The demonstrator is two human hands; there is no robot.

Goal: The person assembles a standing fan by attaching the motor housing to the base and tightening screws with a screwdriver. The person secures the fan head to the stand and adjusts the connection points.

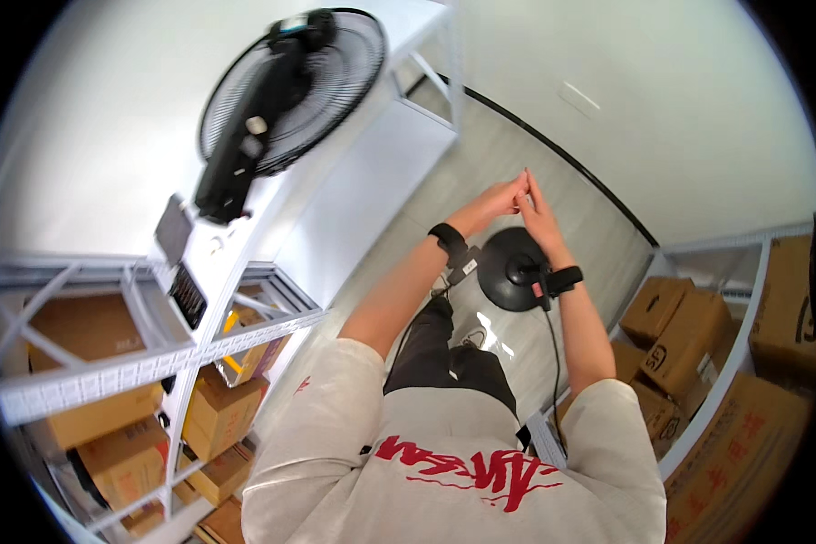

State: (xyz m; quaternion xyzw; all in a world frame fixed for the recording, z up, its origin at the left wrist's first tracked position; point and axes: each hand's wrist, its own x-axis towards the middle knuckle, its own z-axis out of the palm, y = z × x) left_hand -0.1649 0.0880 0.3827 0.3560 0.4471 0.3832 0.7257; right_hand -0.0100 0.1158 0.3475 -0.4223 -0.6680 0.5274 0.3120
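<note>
Both my hands are raised together in front of me, meeting at the fingers above the floor. My left hand (pixel 500 199) is closed, its fingers curled against the right one; anything inside it is hidden or too small to make out. My right hand (pixel 539 216) has its fingers stretched out straight, the tips leaning on the left hand. Below them on the floor stands a round black fan base (pixel 499 288). To the left, a black fan head with its round wire guard (pixel 340 100) and dark column (pixel 238 168) lies on a white shelf top (pixel 286 195).
Black straps with cables circle both wrists; one cable (pixel 556 363) hangs beside my right arm. Cardboard boxes (pixel 684 344) fill the right rack, and more boxes (pixel 222 408) sit under the left shelf. A flat dark device (pixel 173 231) lies near the fan column. A white wall (pixel 644 100) rises ahead.
</note>
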